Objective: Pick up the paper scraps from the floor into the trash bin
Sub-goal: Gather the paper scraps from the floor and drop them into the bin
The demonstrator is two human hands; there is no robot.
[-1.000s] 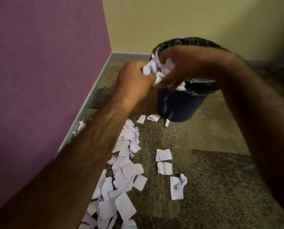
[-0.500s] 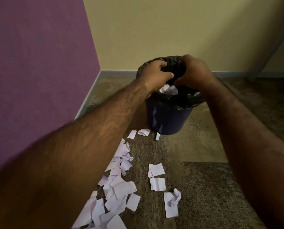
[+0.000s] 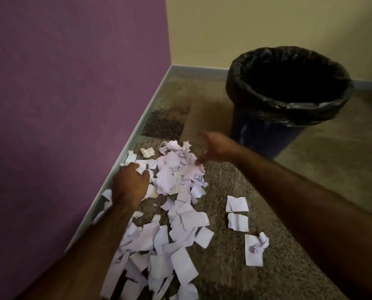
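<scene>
Paper scraps (image 3: pixel 176 204) lie on the carpet floor (image 3: pixel 288 213) in a long band along the purple wall (image 3: pixel 61 105), running toward the trash bin (image 3: pixel 265 135). Left hand (image 3: pixel 129 184) presses the heap, fingers curled on scraps. Right hand (image 3: pixel 213 148) blurred; grip indeterminate.

I see matt creased paper scraps (image 3: pixel 180 180), rough speckled carpet (image 3: pixel 256 267), glossy black plastic liner (image 3: pixel 267 105), matt purple wall (image 3: pixel 72 83).
</scene>
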